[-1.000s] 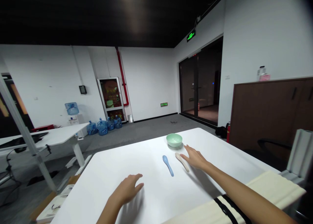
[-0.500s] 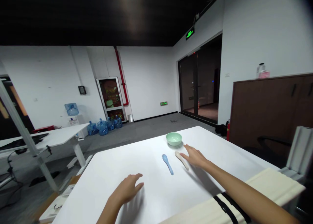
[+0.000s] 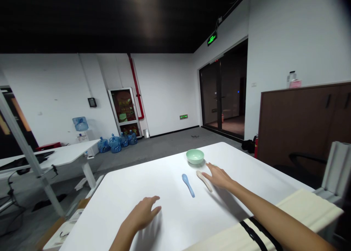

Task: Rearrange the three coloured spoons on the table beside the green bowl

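A light green bowl (image 3: 195, 156) stands upright near the far edge of the white table (image 3: 115, 207). In front of it lie two spoons: a blue spoon (image 3: 188, 185) on the left and a cream spoon (image 3: 204, 181) on the right. My right hand (image 3: 219, 176) hovers just right of the cream spoon, its thumb over or close beside the handle. Its fingers are apart, pointing at the bowl, and nothing is in them. Farther left and nearer to me, my left hand (image 3: 145, 211) is held over the table, thumb and fingers apart, holding nothing.
A cream cloth-like strip (image 3: 307, 207) with black straps (image 3: 253, 234) runs along the table's near edge. Grey metal framing (image 3: 336, 170) rises at the right. Another white table (image 3: 79, 148) is at the left, with blue water bottles (image 3: 115, 143) on the floor beyond.
The whole view has shifted very slightly. Both hands, the bowl and the spoons keep their places.
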